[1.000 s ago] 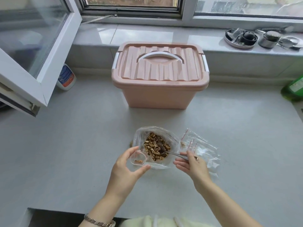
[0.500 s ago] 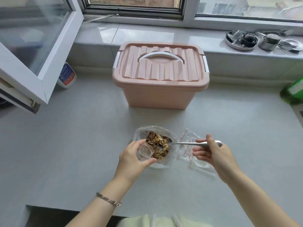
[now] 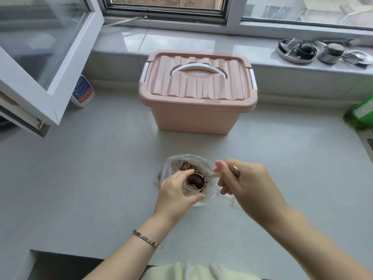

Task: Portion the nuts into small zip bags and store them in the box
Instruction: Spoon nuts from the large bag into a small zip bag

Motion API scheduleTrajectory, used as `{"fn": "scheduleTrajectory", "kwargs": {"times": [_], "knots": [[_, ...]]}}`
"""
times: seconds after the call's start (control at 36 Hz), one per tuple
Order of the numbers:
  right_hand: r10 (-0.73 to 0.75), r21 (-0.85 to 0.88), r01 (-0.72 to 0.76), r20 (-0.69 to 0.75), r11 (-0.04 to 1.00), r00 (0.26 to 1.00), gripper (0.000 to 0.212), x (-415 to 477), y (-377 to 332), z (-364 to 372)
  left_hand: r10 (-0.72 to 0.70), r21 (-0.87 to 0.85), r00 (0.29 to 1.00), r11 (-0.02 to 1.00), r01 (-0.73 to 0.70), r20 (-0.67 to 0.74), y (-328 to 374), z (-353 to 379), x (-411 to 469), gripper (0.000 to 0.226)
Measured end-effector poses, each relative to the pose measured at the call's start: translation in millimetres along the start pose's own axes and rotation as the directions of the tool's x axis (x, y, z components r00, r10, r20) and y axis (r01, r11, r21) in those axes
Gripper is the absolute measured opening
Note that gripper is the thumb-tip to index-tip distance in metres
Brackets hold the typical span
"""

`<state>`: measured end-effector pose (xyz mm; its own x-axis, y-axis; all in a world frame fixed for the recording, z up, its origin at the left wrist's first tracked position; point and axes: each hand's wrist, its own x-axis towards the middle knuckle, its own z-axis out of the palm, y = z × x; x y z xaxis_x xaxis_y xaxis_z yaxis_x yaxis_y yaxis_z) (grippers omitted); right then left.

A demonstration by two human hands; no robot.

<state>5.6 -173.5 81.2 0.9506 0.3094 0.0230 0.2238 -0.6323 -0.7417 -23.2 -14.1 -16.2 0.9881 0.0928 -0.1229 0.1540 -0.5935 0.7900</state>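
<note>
Action at the near middle of the pale grey countertop (image 3: 101, 168), as I watch from my desk. The left hand (image 3: 177, 191) pinches a small clear zip bag (image 3: 189, 189) between thumb and curled fingers, its mouth up and spread wide. The right hand (image 3: 247, 186), a little blurred on my feed, has its fingers wrapped round the handle of a silver metal spoon (image 3: 195, 179). The spoon's bowl sits turned over right at the mouth of that small bag, its back showing dark.

Brown nut pieces (image 3: 188, 166) lie in the big crumpled clear plastic bag (image 3: 170, 168), which rests on the countertop under and behind both hands. Behind, well apart from the hands, stands the pink plastic storage box (image 3: 197, 118), ribbed lid on, white handle (image 3: 198, 68) folded flat.

I see a white bottle with a blue and red label (image 3: 82, 91) far left below the open white window sash (image 3: 26, 87). A green bottle (image 3: 361, 114) stands far right, and a cluster of metal kitchen bits (image 3: 296, 50) sits on the sill. A silver link bracelet (image 3: 147, 239) circles the left wrist.
</note>
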Motion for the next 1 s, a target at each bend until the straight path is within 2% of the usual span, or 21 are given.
{"fn": "scheduleTrajectory", "kwargs": {"times": [0.08,0.14,0.22,0.28,0.36,0.5,0.58,0.64,0.75,0.86,1.0], "knots": [[-0.118,-0.052,0.116,-0.041,0.992,0.992,0.052,-4.9,-0.3,-3.5,-0.040,-0.124,0.999,0.992,0.035,-0.034,-3.3,-1.9,-3.9,0.062],[-0.157,-0.007,0.158,-0.102,0.987,0.982,0.049,-8.5,1.1,-7.4,-0.058,-0.200,0.996,0.979,0.044,-0.062,-5.3,-3.6,-6.8,0.061],[-0.131,0.121,0.159,-0.213,0.980,0.968,0.047,-12.6,7.6,-13.7,-0.076,-0.267,0.992,0.963,0.047,-0.099,-8.7,-6.4,-11.3,0.059],[-0.050,0.197,0.102,-0.251,0.975,0.967,0.045,-14.1,13.4,-16.5,-0.032,-0.247,0.990,0.969,-0.003,-0.140,-10.4,-6.8,-15.7,0.059],[0.078,0.249,-0.019,-0.228,0.968,0.971,0.042,-16.0,22.2,-15.4,0.028,-0.218,0.983,0.974,-0.068,-0.181,-9.9,-5.2,-22.2,0.057],[0.199,0.268,-0.151,-0.161,0.952,0.967,0.035,-21.4,31.7,-2.7,-0.017,-0.347,0.950,0.933,-0.098,-0.313,1.2,-11.7,-24.1,0.054],[0.256,0.290,-0.208,-0.136,0.934,0.957,0.028,-22.8,33.9,3.2,-0.029,-0.350,0.929,0.931,-0.109,-0.368,-2.8,-18.4,-21.0,0.053],[0.283,0.304,-0.235,-0.125,0.923,0.951,0.028,-23.3,36.2,6.3,-0.084,-0.376,0.934,0.925,-0.057,-0.348,-11.1,-21.4,-18.6,0.052],[0.297,0.300,-0.256,-0.098,0.919,0.950,0.025,-22.4,42.6,12.9,-0.018,-0.226,0.952,0.973,-0.054,-0.306,-28.6,-22.3,-20.8,0.050],[0.304,0.280,-0.267,-0.100,0.922,0.947,0.027,-20.5,46.4,20.9,-0.057,-0.227,0.964,0.974,-0.003,-0.260,-36.4,-19.9,-27.6,0.053],[0.320,0.161,-0.306,-0.070,0.938,0.945,0.025,-18.5,58.9,38.2,-0.067,-0.168,0.988,0.985,0.043,-0.138,-40.5,-15.2,-37.1,0.062]]}}
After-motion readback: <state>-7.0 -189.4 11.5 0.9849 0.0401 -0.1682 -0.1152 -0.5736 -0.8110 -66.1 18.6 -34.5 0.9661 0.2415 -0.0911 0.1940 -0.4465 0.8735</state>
